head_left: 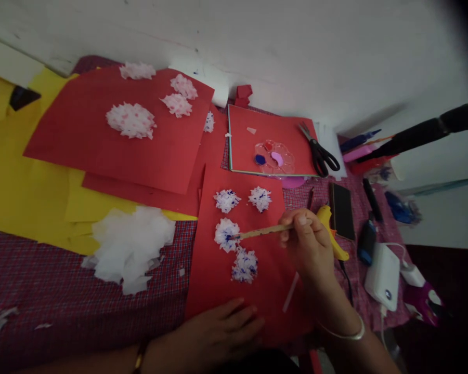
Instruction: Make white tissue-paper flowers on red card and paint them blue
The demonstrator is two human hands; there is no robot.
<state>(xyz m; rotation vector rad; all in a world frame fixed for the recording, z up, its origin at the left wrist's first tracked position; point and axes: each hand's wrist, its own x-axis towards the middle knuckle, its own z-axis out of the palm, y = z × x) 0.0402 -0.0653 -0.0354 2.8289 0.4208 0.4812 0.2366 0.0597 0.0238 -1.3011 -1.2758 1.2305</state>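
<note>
My right hand (308,246) is closed around a thin paintbrush (263,231) with a worn, pale wooden handle. Its dark blue tip touches a white crumpled-paper flower (225,234) dabbed with blue. This flower is on a red sheet (218,291), along with another blue-dabbed flower (245,266) just below and two more above, one of them a flower (260,199) at the upper right. My left hand (214,335) lies flat with fingers stretched out on the sheet's near edge. A narrow pale strip (290,292) rests on the sheet below my right hand.
A clear palette (286,162) with blue, red and pink paint sits on a red-covered book (242,150), beside black-handled scissors (320,153). White tissue pieces (132,244) lie left. A yellow glue gun (331,234), phone (342,210) and white power bank (382,275) are right.
</note>
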